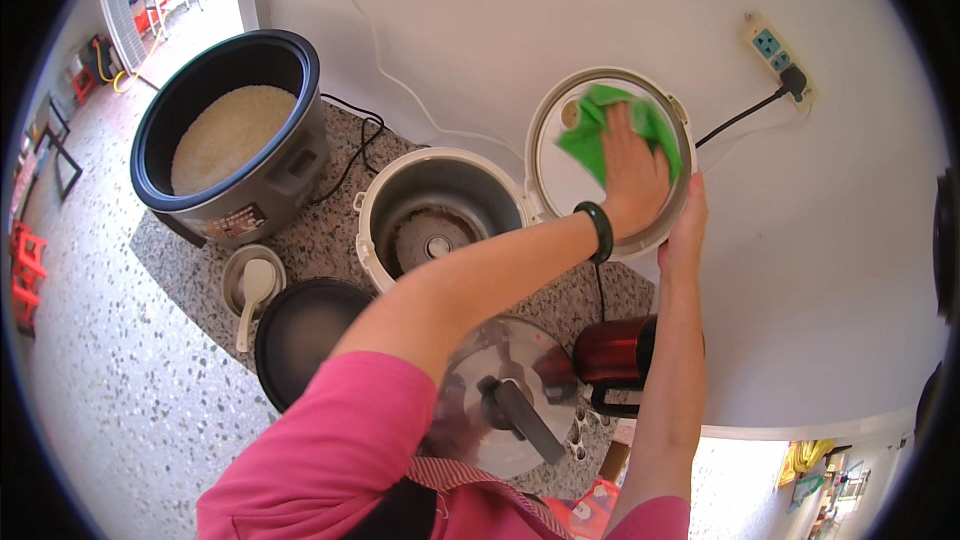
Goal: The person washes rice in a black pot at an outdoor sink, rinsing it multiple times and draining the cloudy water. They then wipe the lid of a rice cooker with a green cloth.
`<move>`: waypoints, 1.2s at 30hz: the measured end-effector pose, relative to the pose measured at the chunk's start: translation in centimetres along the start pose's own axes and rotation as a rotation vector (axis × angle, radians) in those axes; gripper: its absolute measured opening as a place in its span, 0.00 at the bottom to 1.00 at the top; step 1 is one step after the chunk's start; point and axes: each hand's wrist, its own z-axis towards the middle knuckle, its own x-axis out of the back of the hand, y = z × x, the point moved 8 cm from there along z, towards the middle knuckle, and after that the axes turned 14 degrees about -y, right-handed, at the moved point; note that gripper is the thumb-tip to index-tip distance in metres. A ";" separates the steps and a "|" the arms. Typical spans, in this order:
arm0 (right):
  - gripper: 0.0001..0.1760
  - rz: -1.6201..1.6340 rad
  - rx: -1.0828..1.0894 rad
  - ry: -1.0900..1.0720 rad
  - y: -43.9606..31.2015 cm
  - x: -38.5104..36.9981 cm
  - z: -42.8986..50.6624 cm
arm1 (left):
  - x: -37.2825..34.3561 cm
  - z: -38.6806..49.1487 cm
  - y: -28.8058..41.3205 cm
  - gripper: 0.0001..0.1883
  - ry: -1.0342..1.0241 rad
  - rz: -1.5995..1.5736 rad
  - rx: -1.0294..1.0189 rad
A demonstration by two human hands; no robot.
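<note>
My left hand (637, 180), with a dark green bangle on its wrist, presses a green cloth (589, 150) flat against the inner face of a rice cooker's raised lid (553, 172). The lid's right rim is gripped by my right hand (686, 221), whose fingers are partly hidden behind it. Hinged to this lid, the rice cooker body (382, 180) stands to the left with no inner pot in it; brown stains mark its bottom around the round central sensor. My left forearm covers part of its near side.
At left stands a large cooker (300, 187) with white rice (232, 135). Nearer are a small metal bowl (234, 274) with a rice paddle (258, 281), a dark round pan (304, 330), a glass lid (480, 405) and a red kettle (611, 352). A power strip (780, 56) hangs on the wall.
</note>
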 end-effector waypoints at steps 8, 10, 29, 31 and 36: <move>0.27 0.064 -0.001 0.026 0.6 0.4 0.0 | 1.2 1.0 2.5 0.23 -0.222 0.154 -0.577; 0.28 0.025 -0.016 0.008 0.5 0.2 -0.1 | 1.6 2.1 1.4 0.23 -0.274 0.255 -0.584; 0.27 0.091 0.043 -0.062 -0.1 -0.4 -0.1 | -0.4 -5.1 3.7 0.26 -0.432 0.062 -0.669; 0.27 0.066 0.051 -0.056 0.0 -0.3 -0.1 | 0.3 -3.8 3.3 0.24 -0.435 0.100 -0.705; 0.26 0.019 0.057 -0.009 0.0 -0.1 0.0 | 2.2 1.8 1.5 0.23 -0.270 0.230 -0.653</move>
